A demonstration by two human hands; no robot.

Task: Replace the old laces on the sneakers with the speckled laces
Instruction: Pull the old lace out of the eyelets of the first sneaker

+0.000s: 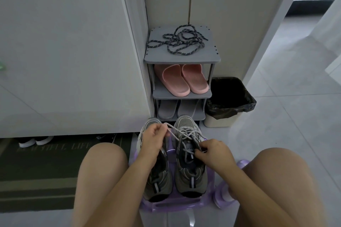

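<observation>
Fingers (160,131) of the left hand (154,139) are pinching together on a free run of the old pale lace (186,131), holding it out toward 10 o'clock. The right hand (215,151) is curling its fingers (200,153) onto the same lace where it is crossing over the tongue of the sneaker (190,173) lying at 3 o'clock on the purple stool (171,155). The second sneaker (158,177) is sitting just beside it at 9 o'clock, partly under the left wrist.

Trouble is likely waiting in the eyelets. A sideways pull could be jamming the lace tip or a crossing there, and a harder tug could be dragging the sneaker across the stool and off its edge. The loose strand is also passing over both shoes, so it could be looping into a snag.

The speckled laces (177,43), dark cord flecked pale, are lying untouched at 12 o'clock in a tangled heap on top of the shoe rack (155,59). They are looking ready to knot if lifted carelessly.
</observation>
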